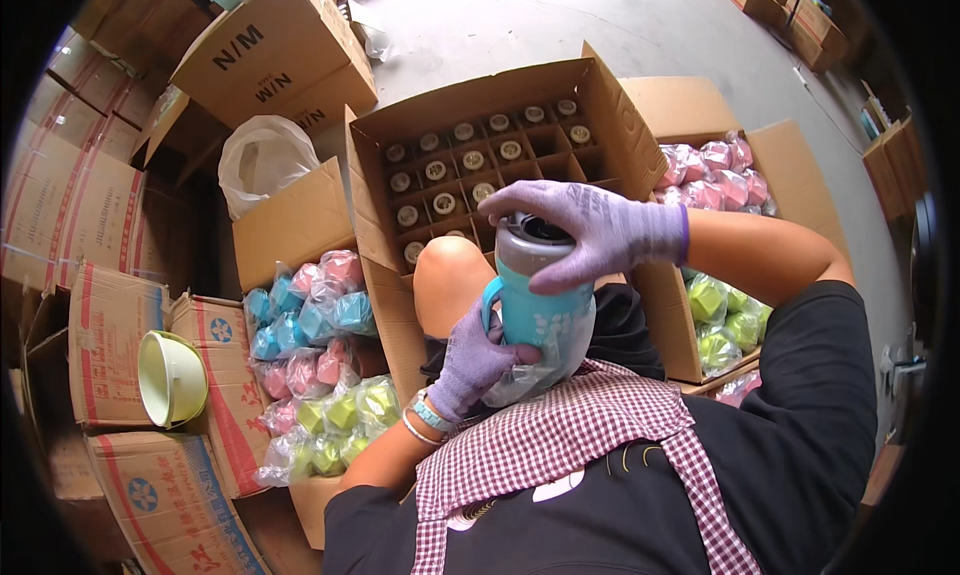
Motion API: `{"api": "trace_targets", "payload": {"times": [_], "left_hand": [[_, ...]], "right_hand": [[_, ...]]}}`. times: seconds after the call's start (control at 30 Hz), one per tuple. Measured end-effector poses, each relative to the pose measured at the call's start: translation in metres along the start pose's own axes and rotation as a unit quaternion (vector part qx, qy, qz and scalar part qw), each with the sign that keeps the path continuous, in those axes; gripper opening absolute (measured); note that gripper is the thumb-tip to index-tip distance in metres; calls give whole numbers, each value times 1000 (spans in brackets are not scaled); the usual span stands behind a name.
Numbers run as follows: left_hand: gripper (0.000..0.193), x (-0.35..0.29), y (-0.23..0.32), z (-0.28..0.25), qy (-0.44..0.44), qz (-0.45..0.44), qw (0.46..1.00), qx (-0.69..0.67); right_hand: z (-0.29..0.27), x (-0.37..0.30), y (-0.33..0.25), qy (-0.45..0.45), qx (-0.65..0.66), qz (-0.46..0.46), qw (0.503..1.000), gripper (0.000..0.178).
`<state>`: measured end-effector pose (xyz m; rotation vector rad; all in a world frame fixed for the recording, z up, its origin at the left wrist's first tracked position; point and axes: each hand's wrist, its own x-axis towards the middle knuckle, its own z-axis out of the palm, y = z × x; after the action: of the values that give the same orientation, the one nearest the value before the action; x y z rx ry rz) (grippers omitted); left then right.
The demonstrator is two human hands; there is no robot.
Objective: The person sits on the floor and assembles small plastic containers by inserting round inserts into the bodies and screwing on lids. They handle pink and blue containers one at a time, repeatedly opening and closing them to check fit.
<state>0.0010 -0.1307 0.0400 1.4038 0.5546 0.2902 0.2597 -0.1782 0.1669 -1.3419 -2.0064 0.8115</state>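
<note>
A turquoise jug (540,305) with a grey collar, a dark mouth and a side handle stands upright at my lap. A clear plastic bag (530,380) is bunched around its lower part. My left hand (474,367), in a purple glove, is closed around the jug low down, below the handle. From the right, my right hand (605,230), gloved likewise, clasps the jug's top, fingers over the rim and thumb on the collar. Just beyond is an open cardboard box (620,140) with dividers, holding several round-topped upright things (472,161); some cells are bare.
Left of the box, bagged turquoise, pink and green pieces (340,410) fill another carton. On the right are bagged pink pieces (712,175) and green ones (715,310). A pale green bucket (165,377) hangs beside stacked cartons (120,345). A white plastic bag (265,160) lies behind.
</note>
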Motion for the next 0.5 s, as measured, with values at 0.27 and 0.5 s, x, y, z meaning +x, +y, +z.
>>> {"api": "trace_targets", "payload": {"times": [0.27, 0.5], "left_hand": [[83, -3, 19, -39, -78, 14, 996, 30], [50, -11, 86, -60, -246, 5, 747, 618]], "right_hand": [[-3, 14, 34, 23, 188, 49, 981, 68], [2, 24, 21, 6, 194, 23, 981, 57]]}}
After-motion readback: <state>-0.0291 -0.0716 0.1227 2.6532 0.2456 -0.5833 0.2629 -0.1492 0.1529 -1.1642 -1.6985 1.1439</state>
